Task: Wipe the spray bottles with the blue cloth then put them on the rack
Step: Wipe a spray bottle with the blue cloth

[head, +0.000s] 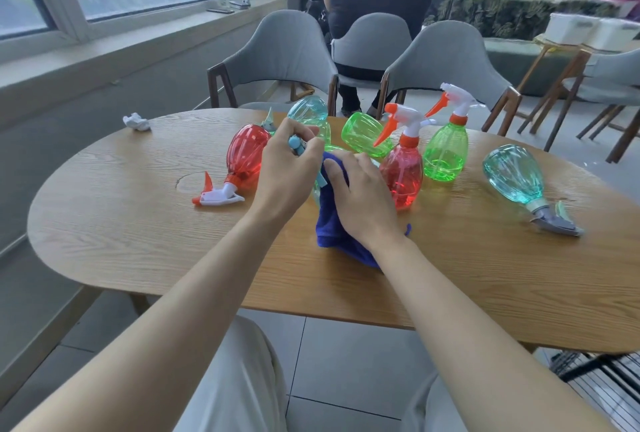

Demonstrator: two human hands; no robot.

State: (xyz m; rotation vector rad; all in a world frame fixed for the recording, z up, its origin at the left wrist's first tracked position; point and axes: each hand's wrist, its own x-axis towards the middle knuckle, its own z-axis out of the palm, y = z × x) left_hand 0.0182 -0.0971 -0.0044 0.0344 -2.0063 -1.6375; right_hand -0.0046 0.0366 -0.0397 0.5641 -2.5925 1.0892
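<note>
My left hand (285, 164) grips the light-blue spray head of a bottle (300, 149) whose body is mostly hidden. My right hand (362, 194) presses the blue cloth (330, 227) around that bottle, above the wooden table (138, 230). A red bottle (244, 157) lies on its side to the left. A red bottle (403, 171) and a green bottle (445, 151) stand upright to the right. A green bottle (363, 133) and a teal bottle (310, 111) lie behind my hands. Another teal bottle (516, 175) lies at the far right.
A crumpled white tissue (136, 122) lies at the table's far left. Grey chairs (287, 57) stand behind the table, and a person in dark clothes sits on one (372, 40). A black wire rack (595, 383) shows on the floor at the lower right.
</note>
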